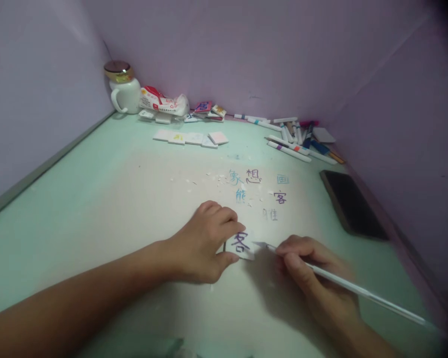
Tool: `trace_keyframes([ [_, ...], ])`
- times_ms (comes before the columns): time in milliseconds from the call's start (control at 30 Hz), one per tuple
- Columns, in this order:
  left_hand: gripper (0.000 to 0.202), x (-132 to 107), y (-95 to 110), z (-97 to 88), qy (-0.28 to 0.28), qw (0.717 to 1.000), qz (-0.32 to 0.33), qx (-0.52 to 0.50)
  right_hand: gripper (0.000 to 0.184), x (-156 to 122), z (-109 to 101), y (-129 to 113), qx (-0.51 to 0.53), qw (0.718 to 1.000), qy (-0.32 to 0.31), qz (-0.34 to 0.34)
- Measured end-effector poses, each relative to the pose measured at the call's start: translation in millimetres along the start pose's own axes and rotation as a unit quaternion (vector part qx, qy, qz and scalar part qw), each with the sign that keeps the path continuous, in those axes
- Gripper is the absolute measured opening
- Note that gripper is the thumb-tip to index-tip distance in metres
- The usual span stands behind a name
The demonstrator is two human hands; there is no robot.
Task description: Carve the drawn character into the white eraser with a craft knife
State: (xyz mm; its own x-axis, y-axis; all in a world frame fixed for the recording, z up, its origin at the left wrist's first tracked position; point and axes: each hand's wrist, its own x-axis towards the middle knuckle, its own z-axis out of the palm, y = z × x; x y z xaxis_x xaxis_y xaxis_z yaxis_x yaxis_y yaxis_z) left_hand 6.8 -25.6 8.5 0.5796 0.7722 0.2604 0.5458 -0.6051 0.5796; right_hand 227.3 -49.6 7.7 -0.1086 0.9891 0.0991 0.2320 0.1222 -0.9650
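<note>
My left hand (205, 243) pinches a small white tile (241, 244) that bears a dark purple written character, holding it on the pale green table (97, 199). My right hand (313, 278) grips a thin white tool (358, 291) like a pen, its pointed tip touching the tile's right edge. Several cut-out characters (259, 191) in blue and purple lie on the table just beyond the tile, with white crumbs around them.
A dark phone (351, 204) lies at the right. Several marker pens (298, 139) lie at the back right. A row of white tiles (190, 137), a wrapped packet (164, 103) and a white mug with a gold lid (123, 87) stand at the back. Purple walls enclose the table.
</note>
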Motion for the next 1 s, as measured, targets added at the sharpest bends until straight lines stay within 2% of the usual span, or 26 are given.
trace_keyframes([
  [233, 0.034, 0, 0, 1.7, 0.001, 1.000, -0.003, 0.003, 0.012, -1, 2, -6, -0.015, 0.998, 0.029, 0.062],
  [333, 0.034, 0, 0, 1.9, 0.000, 1.000, -0.001, 0.002, 0.007, 3, 2, -7, -0.027, 0.999, 0.026, 0.020],
  [433, 0.034, 0, -1, 1.3, -0.003, 1.000, -0.003, 0.003, 0.011, 6, -1, -6, -0.041, 0.998, 0.025, -0.048],
  [500, 0.035, 0, -1, 0.9, -0.006, 1.000, -0.006, 0.006, 0.015, 5, -2, -6, -0.051, 0.997, 0.033, -0.054],
  [600, 0.034, 0, 0, 0.7, -0.008, 1.000, -0.007, 0.009, 0.014, 2, -1, -6, -0.071, 0.996, 0.038, -0.025],
  [733, 0.034, 0, 0, 1.3, -0.002, 1.000, -0.005, 0.010, 0.005, -2, 4, -4, -0.063, 0.998, 0.007, -0.013],
  [1000, 0.034, 1, 1, 1.3, 0.000, 1.000, -0.003, 0.013, 0.020, 3, 8, 0, -0.037, 0.997, -0.063, -0.014],
])
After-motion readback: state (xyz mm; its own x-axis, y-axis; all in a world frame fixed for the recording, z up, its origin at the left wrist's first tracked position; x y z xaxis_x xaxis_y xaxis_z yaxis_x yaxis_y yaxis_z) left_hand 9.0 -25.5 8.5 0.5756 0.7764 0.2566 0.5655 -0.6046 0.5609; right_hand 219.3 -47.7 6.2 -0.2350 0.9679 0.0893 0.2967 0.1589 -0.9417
